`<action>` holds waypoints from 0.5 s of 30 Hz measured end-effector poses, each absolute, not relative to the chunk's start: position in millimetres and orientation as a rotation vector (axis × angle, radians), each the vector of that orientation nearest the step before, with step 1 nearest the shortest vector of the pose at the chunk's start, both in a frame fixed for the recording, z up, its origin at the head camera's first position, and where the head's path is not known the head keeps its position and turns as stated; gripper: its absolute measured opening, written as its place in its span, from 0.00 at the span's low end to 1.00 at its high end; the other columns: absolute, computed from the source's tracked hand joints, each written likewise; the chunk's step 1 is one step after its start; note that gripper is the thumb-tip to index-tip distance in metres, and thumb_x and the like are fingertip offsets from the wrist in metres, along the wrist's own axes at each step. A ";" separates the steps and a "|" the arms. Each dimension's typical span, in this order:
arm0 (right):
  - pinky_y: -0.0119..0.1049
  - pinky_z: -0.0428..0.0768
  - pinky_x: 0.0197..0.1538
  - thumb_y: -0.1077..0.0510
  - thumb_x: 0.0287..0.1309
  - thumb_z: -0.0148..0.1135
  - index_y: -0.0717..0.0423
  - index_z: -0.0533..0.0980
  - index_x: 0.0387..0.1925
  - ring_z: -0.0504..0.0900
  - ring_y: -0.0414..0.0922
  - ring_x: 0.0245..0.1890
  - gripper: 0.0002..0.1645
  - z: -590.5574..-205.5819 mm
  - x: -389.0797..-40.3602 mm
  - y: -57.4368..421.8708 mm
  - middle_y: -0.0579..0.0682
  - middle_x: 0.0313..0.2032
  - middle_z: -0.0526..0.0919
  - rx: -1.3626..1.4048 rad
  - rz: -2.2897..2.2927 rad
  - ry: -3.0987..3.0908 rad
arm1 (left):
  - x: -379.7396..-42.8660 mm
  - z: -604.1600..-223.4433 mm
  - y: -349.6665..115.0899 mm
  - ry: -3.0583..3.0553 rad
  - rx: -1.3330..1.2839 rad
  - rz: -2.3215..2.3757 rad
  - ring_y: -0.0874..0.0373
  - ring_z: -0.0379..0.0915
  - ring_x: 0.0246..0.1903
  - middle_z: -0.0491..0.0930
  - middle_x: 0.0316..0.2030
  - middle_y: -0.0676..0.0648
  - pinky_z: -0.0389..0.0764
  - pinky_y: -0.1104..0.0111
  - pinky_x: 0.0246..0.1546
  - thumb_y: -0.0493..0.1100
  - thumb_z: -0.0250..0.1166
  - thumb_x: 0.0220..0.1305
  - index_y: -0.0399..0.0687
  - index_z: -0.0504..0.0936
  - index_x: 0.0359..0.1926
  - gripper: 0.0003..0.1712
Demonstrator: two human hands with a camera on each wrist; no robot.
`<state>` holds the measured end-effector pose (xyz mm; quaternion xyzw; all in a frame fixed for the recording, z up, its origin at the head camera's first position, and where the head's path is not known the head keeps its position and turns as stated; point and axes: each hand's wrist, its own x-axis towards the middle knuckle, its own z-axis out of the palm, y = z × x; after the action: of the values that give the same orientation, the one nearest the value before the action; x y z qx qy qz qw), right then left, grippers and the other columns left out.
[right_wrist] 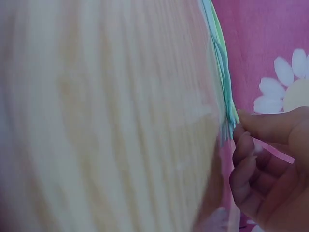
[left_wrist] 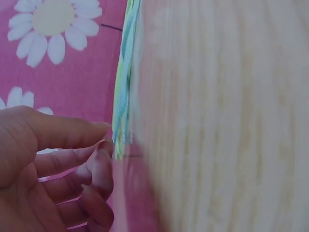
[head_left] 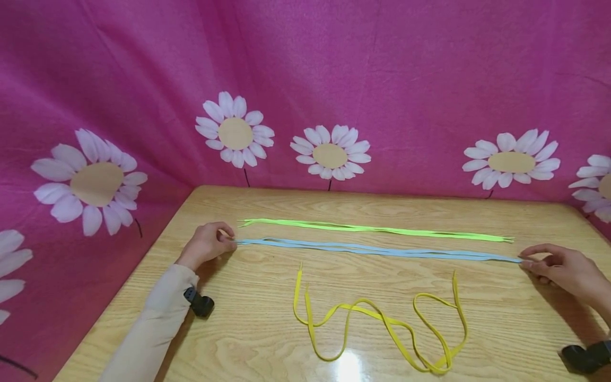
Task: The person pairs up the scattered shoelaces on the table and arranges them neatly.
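A pair of light blue shoelaces [head_left: 363,249] stretches nearly straight across the table between both hands. My left hand [head_left: 208,245] pinches the left ends between thumb and forefinger. At the right, thumb and forefinger of my right hand [head_left: 565,268] pinch the other ends. Just behind lies a pair of neon green shoelaces [head_left: 382,229], also straight and side by side. Nearer to me, yellow shoelaces [head_left: 363,305] lie in loose loops and curves. In the left wrist view the blue laces [left_wrist: 126,63] overlap the green ones by the fingertips.
The wood-grain table [head_left: 258,339] runs back to a magenta cloth [head_left: 382,63] printed with white daisies, which hangs behind and along the left side. Black wrist cameras [head_left: 199,303] are strapped to both wrists. Light glares off the table near its front.
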<state>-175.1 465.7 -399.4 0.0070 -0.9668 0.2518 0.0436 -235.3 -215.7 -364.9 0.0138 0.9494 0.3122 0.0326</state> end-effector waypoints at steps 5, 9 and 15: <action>0.34 0.66 0.21 0.53 0.65 0.60 0.67 0.75 0.47 0.67 0.34 0.20 0.19 -392.6 -173.3 451.1 0.48 0.23 0.79 0.054 0.701 -2.932 | -227.0 -356.5 -202.5 3.002 0.139 0.955 0.56 0.69 0.22 0.76 0.27 0.44 0.69 0.67 0.22 0.37 0.63 0.61 0.38 0.80 0.40 0.07; 0.33 0.67 0.21 0.55 0.64 0.62 0.64 0.77 0.46 0.69 0.32 0.21 0.16 -384.7 -171.9 431.0 0.49 0.26 0.80 0.125 0.691 -2.919 | -222.6 -353.5 -189.7 3.028 0.282 0.952 0.57 0.69 0.23 0.78 0.26 0.45 0.69 0.68 0.23 0.36 0.62 0.61 0.39 0.81 0.37 0.05; 0.32 0.67 0.22 0.57 0.61 0.64 0.59 0.79 0.42 0.71 0.32 0.22 0.11 -371.9 -170.3 396.9 0.48 0.27 0.81 0.279 0.733 -2.894 | -216.8 -353.2 -166.9 3.018 0.479 0.895 0.58 0.70 0.23 0.77 0.24 0.48 0.70 0.68 0.24 0.35 0.63 0.61 0.40 0.82 0.34 0.02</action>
<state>-170.3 396.9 -371.9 0.0929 -0.9627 0.2439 0.0717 -216.8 -166.9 -353.2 0.1503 0.9476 0.2811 -0.0212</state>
